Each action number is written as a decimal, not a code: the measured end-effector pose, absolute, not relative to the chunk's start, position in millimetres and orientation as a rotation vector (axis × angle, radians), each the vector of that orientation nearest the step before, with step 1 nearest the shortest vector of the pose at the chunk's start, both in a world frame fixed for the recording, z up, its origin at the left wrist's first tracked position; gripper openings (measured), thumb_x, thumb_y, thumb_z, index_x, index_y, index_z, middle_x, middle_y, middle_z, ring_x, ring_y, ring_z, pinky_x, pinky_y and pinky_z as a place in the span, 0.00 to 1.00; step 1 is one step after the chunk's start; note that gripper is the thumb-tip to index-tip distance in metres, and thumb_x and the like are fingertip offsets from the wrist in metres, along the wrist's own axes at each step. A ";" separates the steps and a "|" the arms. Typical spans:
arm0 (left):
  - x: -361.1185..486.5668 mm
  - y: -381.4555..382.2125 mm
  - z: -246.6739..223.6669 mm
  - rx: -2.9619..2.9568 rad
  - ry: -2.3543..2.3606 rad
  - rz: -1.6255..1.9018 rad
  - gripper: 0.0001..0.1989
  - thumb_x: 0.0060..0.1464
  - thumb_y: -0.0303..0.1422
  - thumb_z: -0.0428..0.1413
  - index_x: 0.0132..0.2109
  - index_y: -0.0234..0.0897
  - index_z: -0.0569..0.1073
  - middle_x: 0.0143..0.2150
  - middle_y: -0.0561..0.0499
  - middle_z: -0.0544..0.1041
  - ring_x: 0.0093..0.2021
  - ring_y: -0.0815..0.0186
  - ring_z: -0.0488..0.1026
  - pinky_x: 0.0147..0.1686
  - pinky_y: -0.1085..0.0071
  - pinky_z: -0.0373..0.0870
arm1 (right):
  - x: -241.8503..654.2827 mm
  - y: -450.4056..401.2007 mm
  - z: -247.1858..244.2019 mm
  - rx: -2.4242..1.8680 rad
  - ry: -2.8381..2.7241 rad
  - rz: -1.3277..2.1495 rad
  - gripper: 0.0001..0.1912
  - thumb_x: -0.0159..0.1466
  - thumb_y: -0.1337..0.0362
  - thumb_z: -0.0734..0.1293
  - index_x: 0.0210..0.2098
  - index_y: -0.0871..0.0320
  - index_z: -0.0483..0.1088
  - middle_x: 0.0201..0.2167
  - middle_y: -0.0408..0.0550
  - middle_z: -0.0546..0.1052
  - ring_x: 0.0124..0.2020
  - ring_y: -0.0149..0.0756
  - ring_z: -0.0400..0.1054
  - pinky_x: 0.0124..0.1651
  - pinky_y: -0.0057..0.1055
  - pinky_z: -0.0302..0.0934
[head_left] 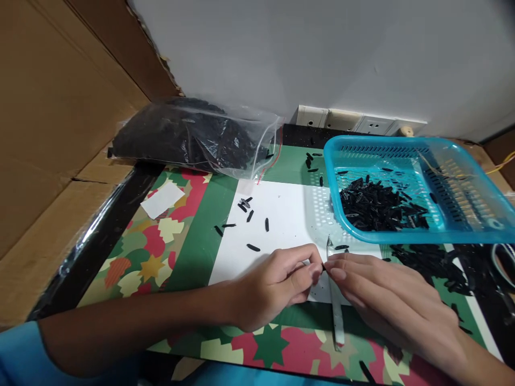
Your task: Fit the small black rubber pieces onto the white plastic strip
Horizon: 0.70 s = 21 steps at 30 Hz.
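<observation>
Over the white sheet (281, 214), my left hand (281, 279) is closed, thumb and forefinger pinching a small black piece (323, 267). The fingertips of my right hand (386, 300) meet the other side of that piece, thumb and fingers pressed together. A slim white craft knife (336, 313) lies between the hands, its blade pointing away from me and its middle beside my right fingertips. Several loose black pieces (253, 247) are scattered on the sheet to the left. Just beyond the knife tip is another black piece (341, 247).
A blue plastic basket (336, 214) with a black heap stands at the right. More black pieces (434, 262) and scissors (502, 262) are below it. A clear bag of black material (193, 134) lies at the back left, near cardboard (52, 134). Wall sockets (374, 124) are behind.
</observation>
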<state>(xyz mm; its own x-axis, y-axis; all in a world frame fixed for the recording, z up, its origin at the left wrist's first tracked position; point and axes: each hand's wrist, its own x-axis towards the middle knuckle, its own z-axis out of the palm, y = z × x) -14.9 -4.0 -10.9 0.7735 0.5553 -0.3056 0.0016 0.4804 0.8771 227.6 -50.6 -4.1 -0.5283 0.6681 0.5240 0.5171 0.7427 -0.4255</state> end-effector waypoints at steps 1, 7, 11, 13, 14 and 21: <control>-14.5 -3.8 -11.1 1.006 0.607 0.387 0.21 0.73 0.49 0.52 0.38 0.38 0.64 0.30 0.59 0.57 0.26 0.73 0.53 0.26 0.73 0.51 | 225.4 -47.8 -5.1 -0.875 -2.202 0.313 0.19 0.75 0.75 0.63 0.62 0.60 0.74 0.50 0.56 0.85 0.51 0.43 0.83 0.52 0.32 0.80; -17.0 -1.5 -11.2 1.035 0.624 0.393 0.19 0.76 0.46 0.49 0.39 0.38 0.65 0.25 0.61 0.60 0.24 0.73 0.53 0.26 0.72 0.51 | 215.4 -36.9 -10.6 -0.995 -1.948 0.503 0.15 0.70 0.78 0.69 0.52 0.56 0.75 0.38 0.47 0.83 0.36 0.35 0.81 0.41 0.29 0.76; -18.6 -0.8 -8.9 1.053 0.657 0.373 0.20 0.77 0.48 0.47 0.40 0.38 0.66 0.25 0.61 0.60 0.25 0.72 0.53 0.28 0.71 0.53 | 217.8 -39.5 -12.9 -0.998 -1.902 0.608 0.18 0.70 0.78 0.71 0.56 0.55 0.74 0.38 0.47 0.83 0.37 0.36 0.80 0.40 0.32 0.75; -18.3 -0.5 -7.9 1.057 0.665 0.372 0.20 0.77 0.48 0.46 0.39 0.38 0.66 0.25 0.61 0.60 0.25 0.72 0.53 0.28 0.71 0.54 | 218.7 -39.8 -13.0 -0.981 -1.908 0.615 0.20 0.69 0.78 0.72 0.57 0.56 0.73 0.38 0.47 0.82 0.37 0.36 0.78 0.39 0.33 0.74; -18.1 -0.3 -7.6 1.062 0.669 0.371 0.21 0.77 0.48 0.46 0.39 0.38 0.65 0.25 0.61 0.60 0.25 0.72 0.53 0.28 0.71 0.54 | 218.6 -39.4 -12.7 -0.969 -1.922 0.602 0.20 0.68 0.78 0.73 0.57 0.57 0.73 0.39 0.48 0.82 0.37 0.36 0.78 0.39 0.33 0.74; -17.6 0.9 -8.0 1.082 0.656 0.376 0.20 0.77 0.46 0.48 0.37 0.39 0.64 0.25 0.61 0.60 0.24 0.73 0.53 0.28 0.71 0.55 | 215.3 -33.9 -10.2 -0.894 -2.011 0.533 0.13 0.69 0.79 0.73 0.50 0.62 0.75 0.38 0.51 0.82 0.36 0.37 0.76 0.39 0.34 0.71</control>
<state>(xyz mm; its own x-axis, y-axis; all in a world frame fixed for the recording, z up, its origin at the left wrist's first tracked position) -17.6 0.9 -8.0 0.7533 0.5820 -0.3062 0.0307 0.4341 0.9004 215.3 -33.9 -10.2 -0.3839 0.7557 0.5306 0.3934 0.6537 -0.6464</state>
